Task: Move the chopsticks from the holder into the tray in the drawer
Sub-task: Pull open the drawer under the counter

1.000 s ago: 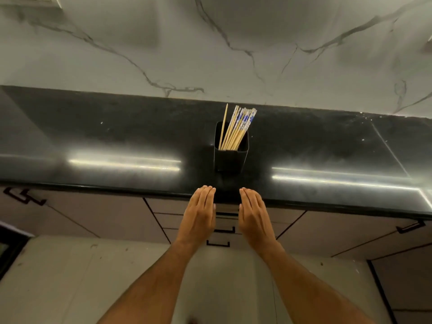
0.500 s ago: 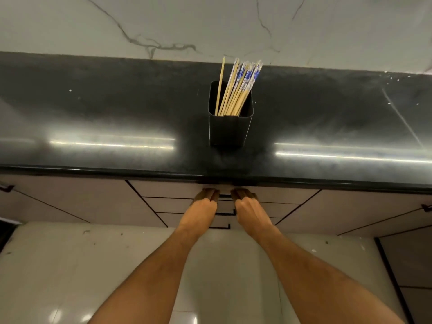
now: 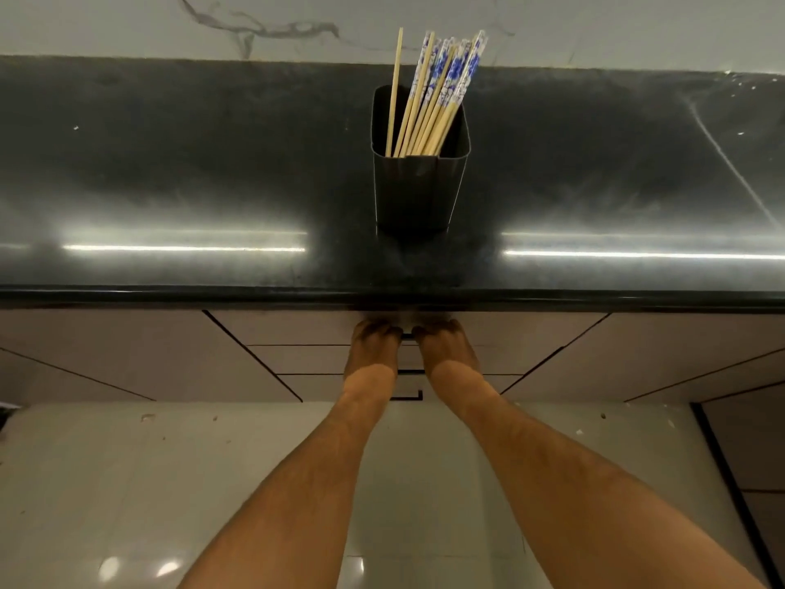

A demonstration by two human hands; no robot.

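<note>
Several bamboo chopsticks [image 3: 429, 99] with blue-and-white patterned tops stand leaning in a dark square holder [image 3: 418, 193] on the black countertop [image 3: 170, 163]. Directly below the holder, the top drawer [image 3: 297, 329] sits closed under the counter's overhang. My left hand [image 3: 374, 350] and my right hand [image 3: 446, 350] are side by side at the drawer handle [image 3: 408, 336], fingers curled onto it in the shadow. A short piece of the handle shows between them. The tray is hidden.
Two more drawers with dark handles [image 3: 410, 395] lie beneath the top one, flanked by closed cabinet doors [image 3: 106, 354]. A marble backsplash [image 3: 170, 23] rises behind the counter. Pale glossy floor tiles [image 3: 127, 482] lie below.
Both hands dropped from the counter's front edge down to the top drawer handle and curled their fingers onto it. The view has moved closer to the counter.
</note>
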